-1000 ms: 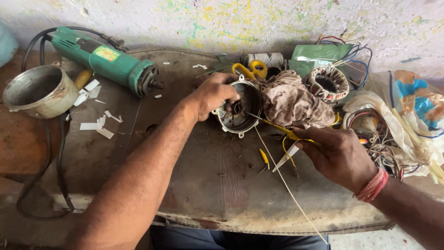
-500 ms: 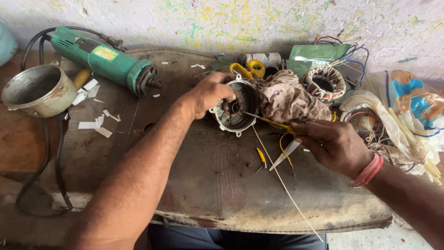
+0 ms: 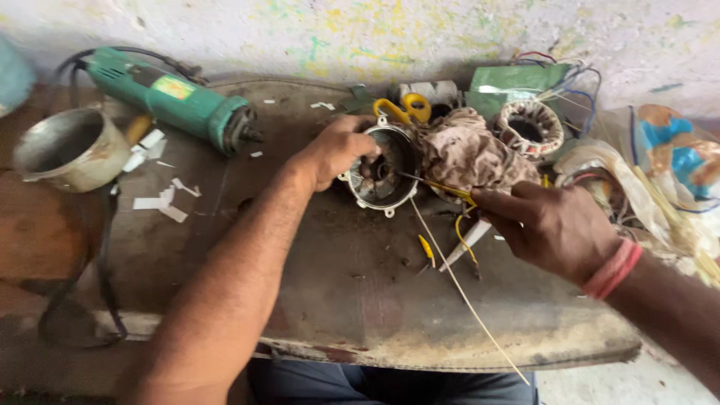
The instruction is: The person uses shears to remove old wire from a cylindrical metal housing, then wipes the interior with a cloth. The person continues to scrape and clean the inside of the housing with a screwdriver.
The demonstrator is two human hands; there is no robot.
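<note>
The left hand (image 3: 337,150) was closed on the rim of a round metal motor housing (image 3: 381,174), grey and dirty, with small lugs on its edge. The housing lay on the dark, stained table (image 3: 360,300), near the far side, beside a crumpled brown cloth (image 3: 469,154). The right hand (image 3: 551,225) was clenched around a thin yellow-covered wire (image 3: 439,186), which went from the fingers into the open middle of the housing. One long pale strand (image 3: 465,296) ran from this hand down over the front edge of the table. A white pointed piece (image 3: 465,244) and a short yellow bit (image 3: 426,247) lay just under the right hand.

Behind the housing I saw one pair of scissors with yellow handles (image 3: 403,109) and one ring-shaped stator with copper windings (image 3: 529,129), partly before a green box (image 3: 517,79) with coloured wires. At the left there was one green angle grinder (image 3: 176,101) with a black cable, and one dull metal pot (image 3: 67,148). Several small white paper scraps (image 3: 161,199) were scattered between them. At the right, a heap of plastic bags and tangled wires (image 3: 652,180) was half hidden behind the right wrist, which wore a red band (image 3: 611,268)
</note>
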